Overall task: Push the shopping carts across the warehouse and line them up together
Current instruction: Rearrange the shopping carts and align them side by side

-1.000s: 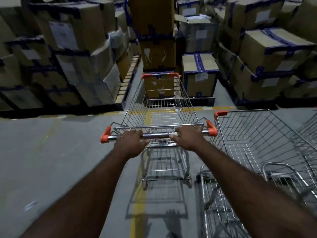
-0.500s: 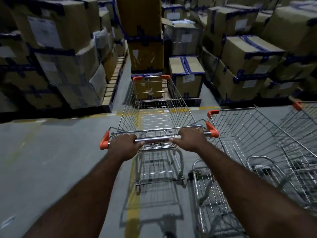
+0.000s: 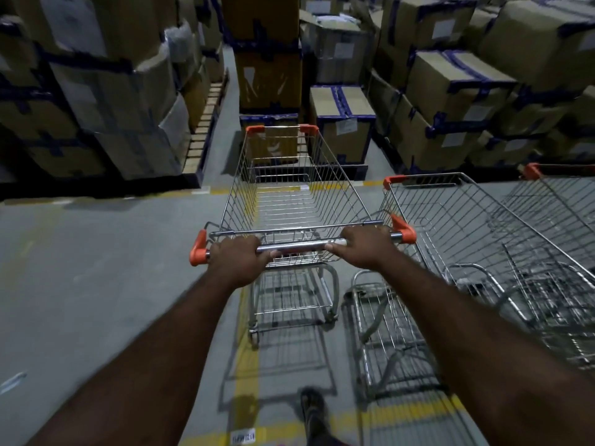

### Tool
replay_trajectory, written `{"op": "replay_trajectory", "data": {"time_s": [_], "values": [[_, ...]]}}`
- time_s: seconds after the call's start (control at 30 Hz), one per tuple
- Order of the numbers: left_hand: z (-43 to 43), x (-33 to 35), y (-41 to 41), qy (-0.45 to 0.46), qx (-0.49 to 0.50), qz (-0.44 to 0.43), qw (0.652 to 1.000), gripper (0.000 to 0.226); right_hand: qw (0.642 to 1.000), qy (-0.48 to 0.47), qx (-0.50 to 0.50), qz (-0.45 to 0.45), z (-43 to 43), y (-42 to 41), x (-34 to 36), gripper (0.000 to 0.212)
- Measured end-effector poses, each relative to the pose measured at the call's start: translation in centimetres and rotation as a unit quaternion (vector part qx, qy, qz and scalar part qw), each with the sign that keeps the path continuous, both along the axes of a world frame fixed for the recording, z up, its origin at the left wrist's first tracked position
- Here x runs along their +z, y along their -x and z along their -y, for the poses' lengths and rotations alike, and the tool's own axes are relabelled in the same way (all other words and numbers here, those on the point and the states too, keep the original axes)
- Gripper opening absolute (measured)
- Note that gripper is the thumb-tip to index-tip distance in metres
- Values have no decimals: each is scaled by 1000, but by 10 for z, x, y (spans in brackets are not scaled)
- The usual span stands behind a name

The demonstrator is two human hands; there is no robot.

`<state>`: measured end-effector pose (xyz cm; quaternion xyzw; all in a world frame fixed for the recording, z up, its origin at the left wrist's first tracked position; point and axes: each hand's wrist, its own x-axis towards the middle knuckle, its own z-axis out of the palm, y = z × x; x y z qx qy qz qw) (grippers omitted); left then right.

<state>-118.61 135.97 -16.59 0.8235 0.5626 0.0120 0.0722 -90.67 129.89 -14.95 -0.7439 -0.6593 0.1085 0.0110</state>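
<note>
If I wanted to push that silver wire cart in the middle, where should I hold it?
Probably the shiny metal handle bar between the orange end caps, from behind. It spans the back of the silver wire cart, where the left hand and right hand grip it apart.

Both arms reach straight forward, with the left hand (image 3: 236, 259) and the right hand (image 3: 365, 246) palm-down, fingers curled over the cart handle (image 3: 299, 246), spaced apart.

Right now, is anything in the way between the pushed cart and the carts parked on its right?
Nothing visible does. The pushed cart, held by the left hand and right hand, stands close beside the nearest parked cart; whether they touch is unclear. Stacked cardboard boxes stand ahead of it.
</note>
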Motion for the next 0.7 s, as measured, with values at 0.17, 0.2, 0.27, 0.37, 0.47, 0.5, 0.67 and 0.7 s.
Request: {"op": "replay_trajectory", "data": {"time_s": [0.17,0.2,0.27,0.37,0.47,0.5,0.67,0.7], "values": [[26,-1,8,-1,-5,2,1000,49,1000,-2,-4,2,28,8,1,70],[31,-1,10,0,-4,1,1000,50,1000,-1,-4,0,32,9,1,69],[40,0,12,-2,-5,2,1000,47,1000,0,-3,-8,42,11,0,70],[53,1,17,-8,-13,10,1000,43,1000,-1,-4,-9,55,13,-3,70],[64,-1,21,-20,-16,9,1000,47,1000,1,-3,-3,69,16,-4,73],[67,-2,22,-22,-16,8,1000,49,1000,1,-2,-1,73,17,-4,73],[88,-4,22,-33,4,13,999,69,1000,-1,9,5,91,17,-1,71],[93,-3,21,-37,8,12,999,70,1000,-1,11,6,93,16,-2,71]]}}
